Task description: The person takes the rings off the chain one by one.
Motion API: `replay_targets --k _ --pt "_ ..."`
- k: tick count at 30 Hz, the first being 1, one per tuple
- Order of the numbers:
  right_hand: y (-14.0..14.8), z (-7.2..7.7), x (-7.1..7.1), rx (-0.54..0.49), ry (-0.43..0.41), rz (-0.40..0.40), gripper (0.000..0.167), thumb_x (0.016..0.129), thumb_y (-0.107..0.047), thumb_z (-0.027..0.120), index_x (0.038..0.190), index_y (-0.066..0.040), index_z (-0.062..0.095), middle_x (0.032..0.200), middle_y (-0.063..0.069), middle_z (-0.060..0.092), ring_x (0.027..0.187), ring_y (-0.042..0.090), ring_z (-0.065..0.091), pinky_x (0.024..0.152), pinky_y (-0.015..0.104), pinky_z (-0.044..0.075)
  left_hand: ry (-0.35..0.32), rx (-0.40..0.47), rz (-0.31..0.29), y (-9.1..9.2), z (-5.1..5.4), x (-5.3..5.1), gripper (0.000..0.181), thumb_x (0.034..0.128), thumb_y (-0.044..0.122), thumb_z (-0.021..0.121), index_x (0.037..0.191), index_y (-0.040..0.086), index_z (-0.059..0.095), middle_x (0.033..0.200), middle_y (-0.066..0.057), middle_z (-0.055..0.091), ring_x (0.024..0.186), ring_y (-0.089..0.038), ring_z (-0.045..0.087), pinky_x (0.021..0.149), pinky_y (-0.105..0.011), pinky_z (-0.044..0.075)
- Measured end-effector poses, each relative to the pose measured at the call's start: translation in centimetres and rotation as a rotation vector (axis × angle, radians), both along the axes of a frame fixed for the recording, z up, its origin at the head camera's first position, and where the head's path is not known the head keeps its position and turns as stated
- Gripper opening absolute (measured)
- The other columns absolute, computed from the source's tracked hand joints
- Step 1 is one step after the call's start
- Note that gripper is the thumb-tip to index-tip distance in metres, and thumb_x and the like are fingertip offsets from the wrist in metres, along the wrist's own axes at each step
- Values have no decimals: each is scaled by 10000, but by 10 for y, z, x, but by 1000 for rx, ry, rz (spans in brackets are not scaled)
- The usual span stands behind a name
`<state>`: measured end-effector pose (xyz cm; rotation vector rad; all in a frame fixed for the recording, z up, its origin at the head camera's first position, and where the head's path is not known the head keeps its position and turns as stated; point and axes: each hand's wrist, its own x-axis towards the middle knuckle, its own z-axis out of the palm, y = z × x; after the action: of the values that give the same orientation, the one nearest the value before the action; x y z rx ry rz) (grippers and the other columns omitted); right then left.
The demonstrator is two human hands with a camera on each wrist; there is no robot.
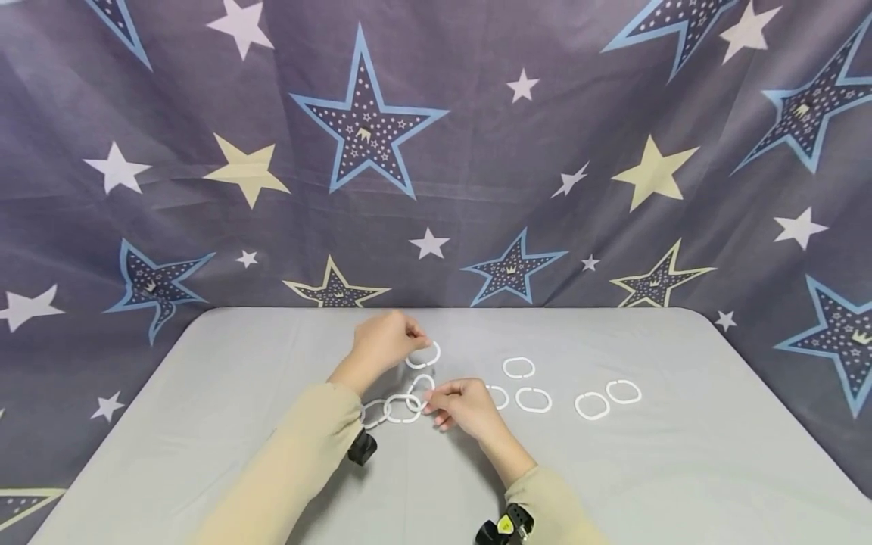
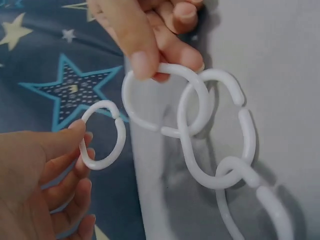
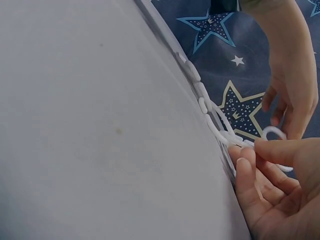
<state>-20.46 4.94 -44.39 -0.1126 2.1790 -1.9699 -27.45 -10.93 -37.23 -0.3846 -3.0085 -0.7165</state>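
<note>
My left hand [image 1: 387,342] pinches one loose white oval plastic link [image 2: 103,135] between thumb and fingers, above the table. Lower and to its right, my right hand [image 1: 465,407] grips the end link [image 2: 167,100] of a white chain between thumb and fingertips. That end link loops through a second link [image 2: 186,150], which joins further links trailing left along the grey tabletop; my left forearm partly hides the chain in the head view. Both the loose link and the end link show a narrow split in their sides. The two held links are apart.
Right of my right hand lie several loose links: a far link [image 1: 519,368], a near link [image 1: 534,400], one partly behind the hand [image 1: 500,397], and a pair farther right, a link [image 1: 592,406] and another link [image 1: 623,391]. A star-patterned cloth [image 1: 470,166] hangs behind the grey table [image 1: 681,469].
</note>
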Motion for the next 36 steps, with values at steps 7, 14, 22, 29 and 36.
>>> replay_targets --k 7,14,22,29,36 --pt "0 10 6 10 11 7 205 905 -8 653 976 184 667 800 273 699 494 77 570 510 258 546 -71 -32 -101 8 -11 -19 102 855 331 769 907 246 790 898 107 740 797 -102 640 785 -385 495" --pt "-1 3 3 4 3 5 204 906 -5 650 984 182 671 810 277 700 495 74 567 501 233 534 -83 -89 -120 13 -27 -22 48 858 303 768 852 258 787 763 129 698 652 -89 547 656 -325 450" --pt "-2 2 1 6 9 5 202 905 2 647 983 187 666 802 277 698 491 72 562 498 228 531 -73 -87 -106 12 -39 -28 65 855 342 777 871 280 789 869 128 729 746 -97 589 788 -409 477" --pt "-2 -4 0 8 12 -7 193 883 -23 679 973 147 691 776 216 712 485 71 574 497 235 535 -66 -18 -132 2 -44 -27 139 880 312 751 996 247 787 1018 111 739 963 -135 660 886 -439 478" --pt "-1 -4 0 8 5 -17 182 879 -11 677 971 145 689 765 199 714 485 74 580 503 238 539 -110 77 -146 -15 -38 -15 158 906 292 721 1035 221 778 1000 102 735 898 -121 647 861 -422 478"
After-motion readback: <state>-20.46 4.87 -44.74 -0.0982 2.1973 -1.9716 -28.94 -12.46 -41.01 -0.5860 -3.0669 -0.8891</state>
